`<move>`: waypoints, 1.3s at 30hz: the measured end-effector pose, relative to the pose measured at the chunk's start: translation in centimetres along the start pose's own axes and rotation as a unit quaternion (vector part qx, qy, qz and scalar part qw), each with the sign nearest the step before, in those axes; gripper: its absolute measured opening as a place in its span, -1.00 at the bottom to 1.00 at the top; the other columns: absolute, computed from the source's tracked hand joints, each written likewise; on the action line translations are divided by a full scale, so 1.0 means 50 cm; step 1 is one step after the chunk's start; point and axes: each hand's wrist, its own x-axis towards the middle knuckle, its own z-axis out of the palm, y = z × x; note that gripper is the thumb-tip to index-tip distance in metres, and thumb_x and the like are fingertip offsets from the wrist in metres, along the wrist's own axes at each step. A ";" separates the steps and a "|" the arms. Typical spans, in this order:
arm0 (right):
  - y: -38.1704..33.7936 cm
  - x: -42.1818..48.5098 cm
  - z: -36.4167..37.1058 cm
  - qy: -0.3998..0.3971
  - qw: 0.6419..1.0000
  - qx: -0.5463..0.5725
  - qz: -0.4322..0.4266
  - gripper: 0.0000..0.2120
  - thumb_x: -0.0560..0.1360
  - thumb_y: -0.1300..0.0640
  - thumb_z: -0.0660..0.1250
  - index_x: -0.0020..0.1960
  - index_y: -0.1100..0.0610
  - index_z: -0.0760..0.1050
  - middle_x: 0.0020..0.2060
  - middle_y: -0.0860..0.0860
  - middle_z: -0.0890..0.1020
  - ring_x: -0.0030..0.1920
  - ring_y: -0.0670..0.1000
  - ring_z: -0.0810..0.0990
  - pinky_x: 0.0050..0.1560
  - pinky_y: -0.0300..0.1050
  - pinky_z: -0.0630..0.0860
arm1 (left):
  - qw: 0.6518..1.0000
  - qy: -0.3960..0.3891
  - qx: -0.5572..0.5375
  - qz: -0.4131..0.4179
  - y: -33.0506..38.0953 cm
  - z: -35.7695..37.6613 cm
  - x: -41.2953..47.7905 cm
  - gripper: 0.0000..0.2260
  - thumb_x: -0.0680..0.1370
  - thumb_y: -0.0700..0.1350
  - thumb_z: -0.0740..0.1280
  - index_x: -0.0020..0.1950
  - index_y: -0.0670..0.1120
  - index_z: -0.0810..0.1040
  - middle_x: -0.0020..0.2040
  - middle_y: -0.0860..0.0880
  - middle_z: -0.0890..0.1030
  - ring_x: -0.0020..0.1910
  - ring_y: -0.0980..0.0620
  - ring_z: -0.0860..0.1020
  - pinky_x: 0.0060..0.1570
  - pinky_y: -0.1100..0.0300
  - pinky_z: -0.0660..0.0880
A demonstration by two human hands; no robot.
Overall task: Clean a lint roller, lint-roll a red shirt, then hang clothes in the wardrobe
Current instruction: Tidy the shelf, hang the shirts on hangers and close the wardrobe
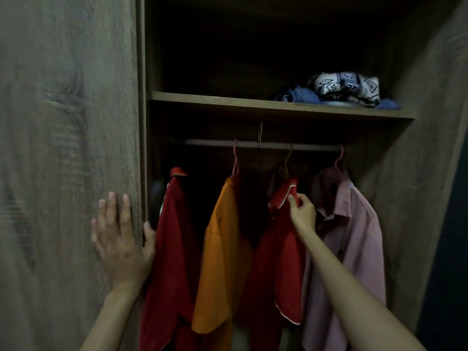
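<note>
The wardrobe stands open with a pale rail (212, 142) under a shelf. On the rail hang several shirts: a dark red one (172, 239) at the left, an orange one (222, 249), a red shirt with white trim (281, 262) and a pink shirt (359, 224) at the right. My right hand (302, 211) pinches the collar of the white-trimmed red shirt, which hangs from a yellowish hanger (288, 155). My left hand (121, 239) lies flat with spread fingers on the wooden door (65, 148), thumb hooked around its edge.
A shelf (228, 101) above the rail carries a folded black-and-white patterned cloth (347, 87) on blue garments (304, 96). The right door (430, 122) stands open at an angle. Deep inside, the wardrobe is dark.
</note>
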 end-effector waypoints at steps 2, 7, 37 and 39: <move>0.008 -0.017 -0.020 -0.024 1.000 -0.014 -0.013 -0.71 0.55 0.11 0.29 0.20 0.23 0.52 0.04 0.23 0.57 0.05 0.19 0.55 0.05 -0.10 0.38 | 1.000 -0.004 -0.004 -0.002 0.002 0.001 0.000 -0.46 0.55 -0.05 0.18 0.51 -0.17 0.21 0.51 -0.23 0.24 0.53 -0.13 0.13 0.49 -0.05 0.00; -0.011 -0.115 -0.074 0.039 0.996 -0.024 -0.080 -0.58 0.53 -0.01 0.22 0.35 0.09 0.40 0.29 0.07 0.47 0.32 0.06 0.40 0.32 0.12 0.25 | 0.999 -0.029 0.007 -0.011 0.005 -0.005 0.004 -0.45 0.55 -0.04 0.16 0.52 -0.18 0.19 0.52 -0.23 0.20 0.53 -0.17 0.11 0.49 -0.02 -0.04; 0.056 -0.930 0.314 -0.221 0.957 -0.056 0.179 -0.71 0.45 0.03 0.41 0.05 0.17 0.43 0.00 0.10 0.55 -0.08 0.06 0.57 -0.18 -0.11 0.52 | 0.947 -0.286 -0.010 0.146 -0.267 -0.161 -0.141 -0.48 0.60 0.06 0.29 0.52 0.01 0.24 0.53 -0.20 0.20 0.54 -0.14 0.07 0.48 -0.18 0.02; 0.060 -0.930 0.324 -0.214 0.958 -0.082 0.173 -0.70 0.45 0.00 0.40 0.04 0.16 0.43 -0.03 0.08 0.55 -0.11 0.05 0.58 -0.20 -0.07 0.55 | 0.949 -0.280 -0.015 0.143 -0.267 -0.156 -0.143 -0.48 0.60 0.07 0.29 0.52 0.01 0.23 0.53 -0.20 0.20 0.54 -0.10 0.05 0.48 -0.18 0.00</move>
